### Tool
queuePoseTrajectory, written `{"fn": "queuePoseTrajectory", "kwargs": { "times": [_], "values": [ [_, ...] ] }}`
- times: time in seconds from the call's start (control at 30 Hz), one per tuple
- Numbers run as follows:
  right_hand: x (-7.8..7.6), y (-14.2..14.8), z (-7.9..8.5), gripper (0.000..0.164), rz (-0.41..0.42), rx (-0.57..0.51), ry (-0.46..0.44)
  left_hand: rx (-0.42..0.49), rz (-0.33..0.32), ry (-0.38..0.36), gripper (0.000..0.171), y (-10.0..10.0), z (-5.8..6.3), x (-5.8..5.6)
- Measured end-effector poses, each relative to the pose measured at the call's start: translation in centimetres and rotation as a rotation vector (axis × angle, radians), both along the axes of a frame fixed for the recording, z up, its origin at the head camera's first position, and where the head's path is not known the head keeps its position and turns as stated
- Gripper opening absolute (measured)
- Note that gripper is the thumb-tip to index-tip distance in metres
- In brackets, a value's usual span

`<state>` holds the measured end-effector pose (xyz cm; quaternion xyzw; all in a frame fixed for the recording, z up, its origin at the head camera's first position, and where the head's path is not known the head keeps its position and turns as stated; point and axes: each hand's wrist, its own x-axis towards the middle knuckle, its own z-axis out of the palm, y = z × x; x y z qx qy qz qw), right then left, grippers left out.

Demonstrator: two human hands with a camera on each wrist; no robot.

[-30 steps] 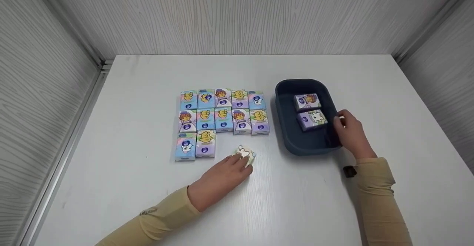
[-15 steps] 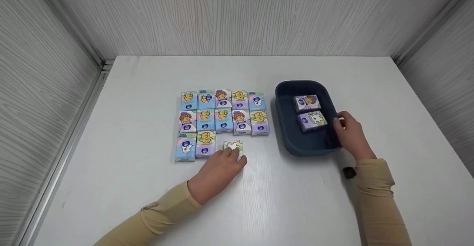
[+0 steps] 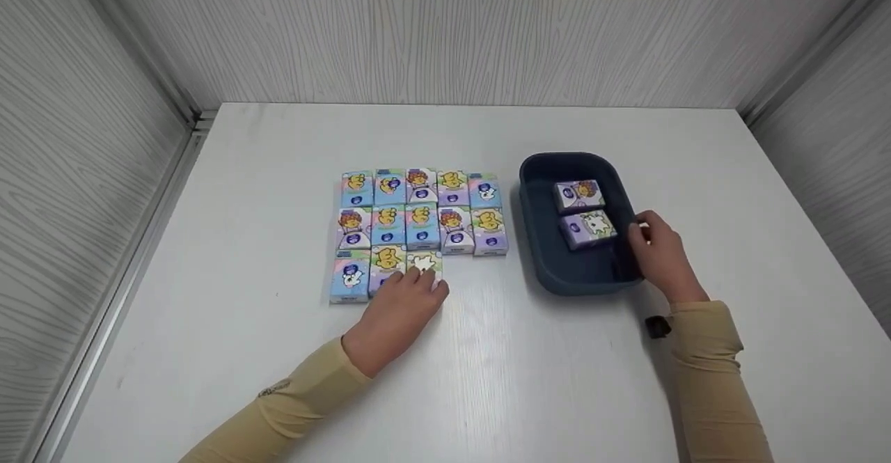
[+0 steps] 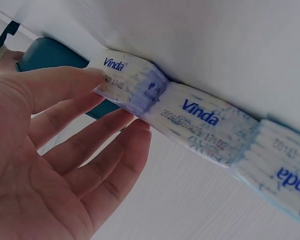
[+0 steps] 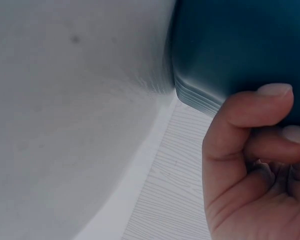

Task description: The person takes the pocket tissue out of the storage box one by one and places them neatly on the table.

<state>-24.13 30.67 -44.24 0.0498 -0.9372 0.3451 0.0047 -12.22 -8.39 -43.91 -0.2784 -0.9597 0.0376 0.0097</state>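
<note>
My left hand [image 3: 400, 317] pinches a small packet of Vinda tissues [image 3: 423, 260] with a white cartoon figure on top. In the left wrist view the thumb lies at the near side of this tissue packet [image 4: 122, 75] and the fingertips at its far side. It sits at the right end of the front row, right beside a purple tissue packet [image 3: 387, 261]. At the right, my right hand [image 3: 661, 257] holds the side rim of a dark blue plastic bin [image 3: 534, 247]; curled fingers lie against the outer wall [image 5: 225, 50] in the right wrist view.
Two back rows of tissue packets [image 3: 422, 223] lie side by side behind the front row. Inside the bin are two more tissue packets [image 3: 589, 228]. White wood-grain panels [image 3: 473, 31] wall the table [image 3: 501, 393] at the back and sides.
My left hand has slid the tissue packet leftward and a little back, turning it straight, up against the front row. My right hand keeps its place at the bin.
</note>
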Motion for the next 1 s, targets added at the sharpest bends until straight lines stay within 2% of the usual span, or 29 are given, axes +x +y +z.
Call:
{"fn": "queuePoseTrajectory", "kwargs": {
  "times": [0.47, 0.73, 1.0],
  "values": [
    [0.04, 0.04, -0.10, 0.043, 0.002, -0.011, -0.022, -0.008, 0.020, 0.045, 0.046, -0.39, -0.11, -0.32],
    [0.12, 0.03, -0.23, 0.036, 0.020, -0.021, 0.026, 0.005, 0.012, 0.130, 0.044, -0.40, -0.45, -0.61],
    [0.06, 0.07, -0.11, 0.037, 0.018, -0.023, 0.027, -0.007, 0.029, 0.090, 0.045, 0.01, -0.26, -0.85]
  ]
}}
